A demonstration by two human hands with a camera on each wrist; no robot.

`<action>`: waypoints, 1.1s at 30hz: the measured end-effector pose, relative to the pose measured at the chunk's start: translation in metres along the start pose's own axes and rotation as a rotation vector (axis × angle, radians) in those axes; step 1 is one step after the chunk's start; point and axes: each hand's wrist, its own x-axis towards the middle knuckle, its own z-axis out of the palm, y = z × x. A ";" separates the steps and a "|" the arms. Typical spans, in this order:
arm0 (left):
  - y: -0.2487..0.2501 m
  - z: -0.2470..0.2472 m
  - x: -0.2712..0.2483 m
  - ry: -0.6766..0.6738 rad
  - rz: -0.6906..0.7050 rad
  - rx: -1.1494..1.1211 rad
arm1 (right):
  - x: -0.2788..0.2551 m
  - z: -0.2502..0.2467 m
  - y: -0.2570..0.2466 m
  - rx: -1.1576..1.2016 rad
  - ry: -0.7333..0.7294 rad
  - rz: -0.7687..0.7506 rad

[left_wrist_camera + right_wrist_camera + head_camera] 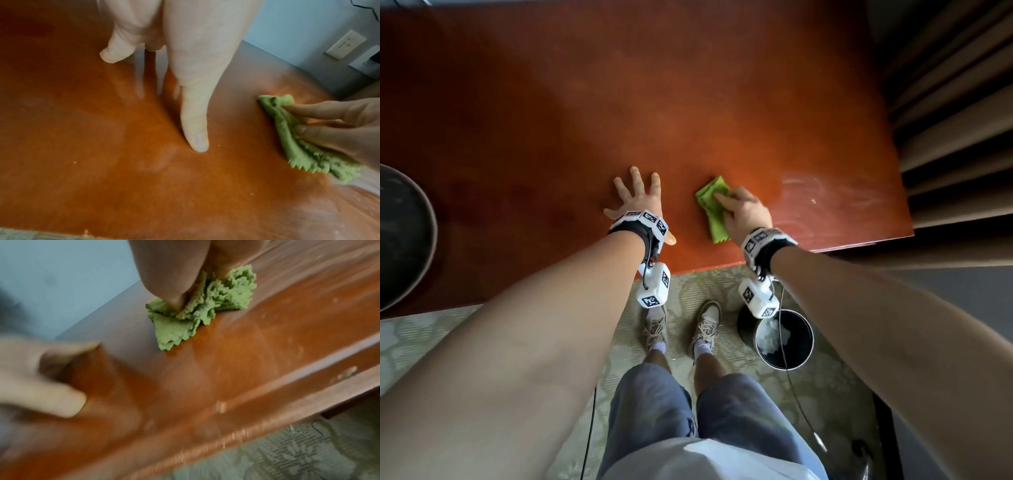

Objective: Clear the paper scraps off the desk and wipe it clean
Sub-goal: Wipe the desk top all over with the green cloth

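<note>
The orange-brown wooden desk (688,102) carries no paper scraps that I can see in the head view. My left hand (638,197) lies flat on it near the front edge, fingers spread; the left wrist view shows its thumb (195,129) pressed to the wood. Just to its right, my right hand (743,212) grips a bunched green cloth (710,198) and holds it down on the desk. Its fingers (170,272) dig into the cloth (205,309). The same cloth (296,152) shows in the left wrist view. Tiny crumbs (75,162) dot the wood.
A black bin (799,349) with white scraps inside stands on the patterned carpet below the desk's front right edge, beside my feet. Wet streaks (825,195) mark the desk's right end. A dark round object (400,236) sits at far left. Curtains (955,102) hang on the right.
</note>
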 end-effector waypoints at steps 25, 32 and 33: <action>0.029 0.020 -0.007 -0.004 0.101 0.096 | -0.078 0.039 -0.037 0.017 0.004 -0.081; 0.033 0.013 -0.015 -0.054 0.078 0.149 | -0.078 0.017 0.012 -0.006 0.044 -0.063; 0.035 0.013 -0.017 -0.051 0.076 0.152 | -0.076 0.007 0.031 0.006 0.104 0.022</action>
